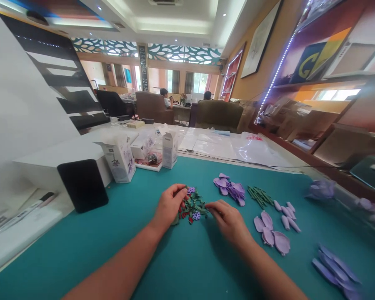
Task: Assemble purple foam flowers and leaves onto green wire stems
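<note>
A small heap of green, red and purple plastic pieces [193, 208] lies on the teal mat [137, 254] between my hands. My left hand [169, 204] is at its left side, thumb and fingers closed together beside a round purple spoked piece [191, 190]; what they grip is hidden. From the right, my right hand [230, 220] reaches the heap's edge with thumb and forefinger pinched, on something too small to name. Another round purple piece [196, 215] rests at the near side of the heap. Beyond my right hand is a pile of purple petal pieces [229, 189].
Green stems [260, 196], pale lilac petals [272, 235], small lilac pieces [288, 214] and long bluish-purple pieces [336, 266] lie to the right. At the left stand a black tablet-like panel [83, 185] and opened white boxes [120, 160]. People sit farther back.
</note>
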`<state>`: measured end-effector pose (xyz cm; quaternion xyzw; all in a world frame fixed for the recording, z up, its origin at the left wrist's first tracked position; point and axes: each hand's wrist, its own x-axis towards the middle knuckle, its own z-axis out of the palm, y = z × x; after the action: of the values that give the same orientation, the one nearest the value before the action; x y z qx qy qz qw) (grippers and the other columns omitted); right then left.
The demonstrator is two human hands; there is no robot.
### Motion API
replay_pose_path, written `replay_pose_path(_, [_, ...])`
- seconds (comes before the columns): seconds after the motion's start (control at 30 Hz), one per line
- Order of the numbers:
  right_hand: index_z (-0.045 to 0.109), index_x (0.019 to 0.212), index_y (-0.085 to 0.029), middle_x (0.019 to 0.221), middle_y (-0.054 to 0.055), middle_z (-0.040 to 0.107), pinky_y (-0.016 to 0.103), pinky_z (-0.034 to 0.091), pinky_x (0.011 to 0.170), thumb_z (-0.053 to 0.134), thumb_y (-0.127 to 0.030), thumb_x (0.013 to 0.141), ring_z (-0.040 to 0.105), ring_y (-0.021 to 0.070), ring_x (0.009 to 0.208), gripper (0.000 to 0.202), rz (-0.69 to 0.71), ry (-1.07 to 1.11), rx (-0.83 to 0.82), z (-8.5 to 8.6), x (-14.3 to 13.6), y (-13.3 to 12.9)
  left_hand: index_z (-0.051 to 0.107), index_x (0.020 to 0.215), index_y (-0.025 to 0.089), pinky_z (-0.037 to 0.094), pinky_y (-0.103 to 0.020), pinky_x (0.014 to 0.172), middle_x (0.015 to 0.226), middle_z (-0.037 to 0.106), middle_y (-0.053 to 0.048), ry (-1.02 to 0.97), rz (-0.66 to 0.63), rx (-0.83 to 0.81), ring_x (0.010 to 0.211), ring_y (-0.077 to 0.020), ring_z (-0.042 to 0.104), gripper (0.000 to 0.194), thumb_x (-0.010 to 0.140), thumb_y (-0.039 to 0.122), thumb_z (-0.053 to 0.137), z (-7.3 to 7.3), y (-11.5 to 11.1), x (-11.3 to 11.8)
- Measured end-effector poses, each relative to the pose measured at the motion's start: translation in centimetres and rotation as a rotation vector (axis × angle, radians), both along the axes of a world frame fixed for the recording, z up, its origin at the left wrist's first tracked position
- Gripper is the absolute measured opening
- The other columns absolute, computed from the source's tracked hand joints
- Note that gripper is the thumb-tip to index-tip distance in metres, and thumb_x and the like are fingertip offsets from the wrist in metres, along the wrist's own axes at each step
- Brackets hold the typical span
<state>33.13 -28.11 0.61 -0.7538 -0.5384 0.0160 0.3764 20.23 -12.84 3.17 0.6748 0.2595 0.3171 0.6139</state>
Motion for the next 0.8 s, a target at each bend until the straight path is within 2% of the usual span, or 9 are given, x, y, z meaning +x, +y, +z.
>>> replay_pose_path(0.17, [0.066, 0.102, -0.025, 0.088, 0.007, 0.062, 0.027, 0.045, 0.069, 0.038, -0.021, 0.093, 0.057, 0.0184, 0.082, 0.031, 0.144, -0.250, -0.100, -0.9, -2.4, 0.7, 0.061, 0.088, 0.014, 0.036, -0.019, 0.046, 0.065, 0.060, 0.001, -0.049, 0.006, -0.099, 0.047, -0.0073, 0.046, 0.029, 0.072, 0.038, 0.058, -0.4, -0.1, 0.2])
replay_pose_path(0.43, [0.064, 0.112, -0.027, 0.088, 0.007, 0.058, 0.028, 0.042, 0.068, 0.043, -0.006, 0.087, 0.052, 0.0188, 0.077, 0.039, 0.166, -0.502, -0.194, -1.3, -3.2, 0.9, 0.061, 0.085, 0.014, 0.038, -0.019, 0.046, 0.063, 0.059, 0.001, -0.068, -0.037, -0.125, 0.046, -0.0065, 0.045, 0.024, 0.073, 0.035, 0.059, -0.6, -0.6, 0.3])
replay_pose_path(0.63, [0.065, 0.110, -0.026, 0.087, 0.007, 0.058, 0.028, 0.041, 0.067, 0.046, -0.005, 0.085, 0.051, 0.0194, 0.077, 0.038, 0.194, -0.483, -0.244, -1.3, -3.0, 0.6, 0.060, 0.085, 0.014, 0.038, -0.019, 0.045, 0.063, 0.059, 0.001, -0.050, -0.045, -0.116, 0.045, -0.0063, 0.045, 0.022, 0.075, 0.032, 0.057, -0.5, -0.7, 0.3])
replay_pose_path(0.8, [0.066, 0.099, -0.023, 0.086, 0.006, 0.058, 0.027, 0.041, 0.066, 0.042, -0.006, 0.088, 0.052, 0.0182, 0.077, 0.031, 0.212, -0.406, -0.220, -1.4, -2.5, 0.2, 0.060, 0.086, 0.014, 0.038, -0.018, 0.045, 0.064, 0.059, 0.001, -0.047, -0.045, -0.115, 0.046, -0.0063, 0.046, 0.022, 0.075, 0.033, 0.058, -0.6, -0.6, 0.3])
